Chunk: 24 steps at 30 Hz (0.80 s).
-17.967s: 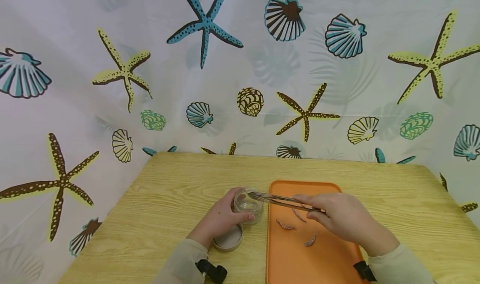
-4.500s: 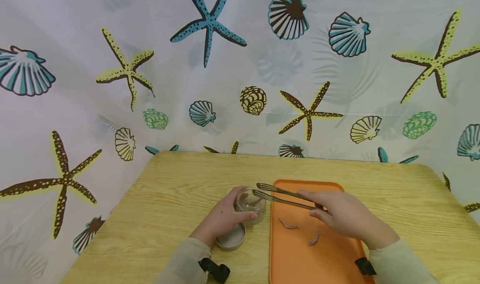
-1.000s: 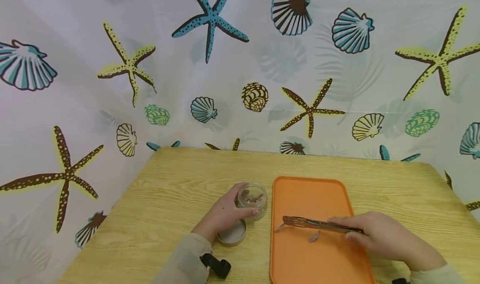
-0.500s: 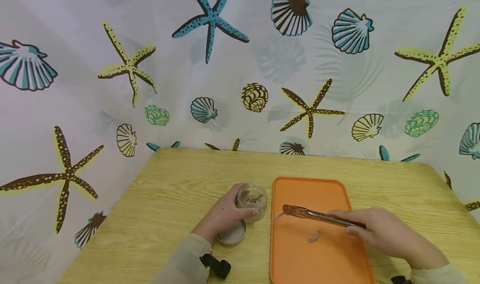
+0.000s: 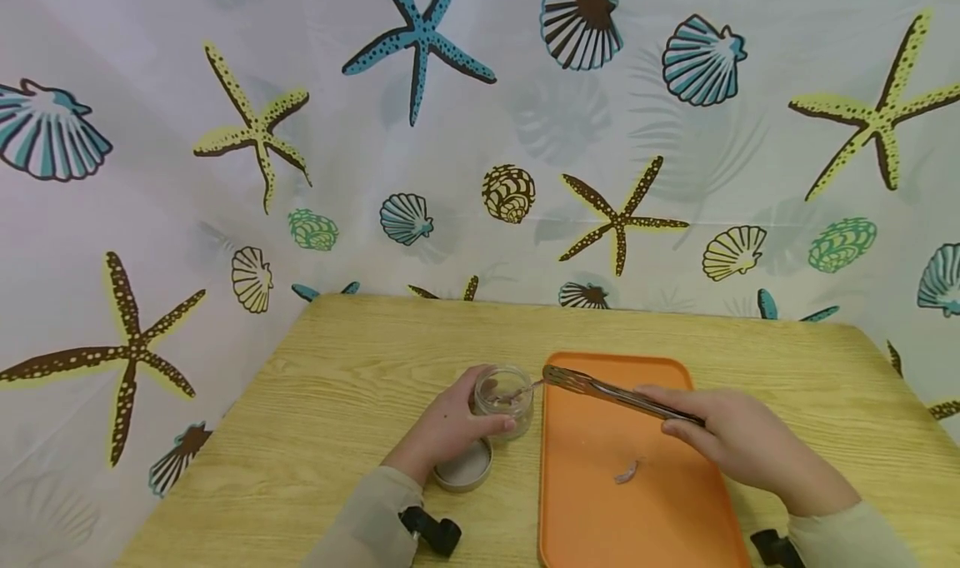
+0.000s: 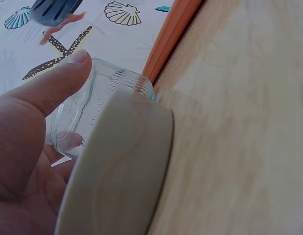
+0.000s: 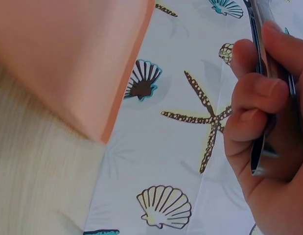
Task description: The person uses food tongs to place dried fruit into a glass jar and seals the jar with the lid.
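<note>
My left hand (image 5: 450, 422) curls round a small open glass jar (image 5: 521, 418) with a few thin brownish strips inside. In the left wrist view the thumb lies along the side of the jar (image 6: 124, 81). My right hand (image 5: 738, 435) grips metal tongs (image 5: 622, 395) with slotted tips. The tongs pinch a slim, pinkish-brown dried strip (image 5: 537, 384), whose free end reaches over the jar's right rim. Another curled strip (image 5: 626, 472) lies on the orange tray (image 5: 600, 522). The right wrist view shows the fingers wrapped around the tongs' handle (image 6: 56, 10).
A round metal lid (image 5: 463, 468) lies on the wooden table (image 5: 360, 360) just in front of the jar, close to the left wrist. The tray's left edge runs right beside the jar. A seashell-patterned cloth (image 5: 450, 135) hangs behind the table.
The tongs have lifted a strip from the tray's left side and carried it up and left to the jar. Earlier, more strips lay on the tray. My left hand stays on the jar.
</note>
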### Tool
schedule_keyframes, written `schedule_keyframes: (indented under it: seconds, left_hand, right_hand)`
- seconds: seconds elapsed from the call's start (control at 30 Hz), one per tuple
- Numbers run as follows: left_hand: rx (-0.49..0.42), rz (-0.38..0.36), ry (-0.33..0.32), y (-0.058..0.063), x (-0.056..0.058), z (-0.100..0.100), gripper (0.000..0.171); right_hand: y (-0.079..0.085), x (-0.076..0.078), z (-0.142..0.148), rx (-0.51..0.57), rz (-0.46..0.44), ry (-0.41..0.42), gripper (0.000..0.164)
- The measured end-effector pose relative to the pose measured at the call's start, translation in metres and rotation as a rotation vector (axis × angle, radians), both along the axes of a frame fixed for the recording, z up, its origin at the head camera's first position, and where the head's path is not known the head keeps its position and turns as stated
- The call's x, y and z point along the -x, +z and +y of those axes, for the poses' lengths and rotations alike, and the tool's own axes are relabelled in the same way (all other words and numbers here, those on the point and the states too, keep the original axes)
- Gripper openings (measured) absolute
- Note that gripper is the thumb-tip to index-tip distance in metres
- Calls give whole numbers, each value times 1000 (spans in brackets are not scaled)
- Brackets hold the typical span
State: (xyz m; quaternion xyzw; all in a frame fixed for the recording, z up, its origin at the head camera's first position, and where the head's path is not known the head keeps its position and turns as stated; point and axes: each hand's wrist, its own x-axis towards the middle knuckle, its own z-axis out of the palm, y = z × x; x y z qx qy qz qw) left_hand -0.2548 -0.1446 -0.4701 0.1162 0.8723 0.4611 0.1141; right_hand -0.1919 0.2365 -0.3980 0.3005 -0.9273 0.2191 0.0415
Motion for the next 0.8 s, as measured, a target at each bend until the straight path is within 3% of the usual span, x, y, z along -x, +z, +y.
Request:
schedule_keyframes:
  seconds: [0.33, 0.8]
  left_hand:
    - [-6, -23, 12, 2, 1, 2, 97]
    - [-25, -7, -12, 3, -1, 0, 95]
  right_hand:
    - [8, 11, -28, -33, 65, -26, 47]
    - [7, 15, -40, -37, 17, -13, 49]
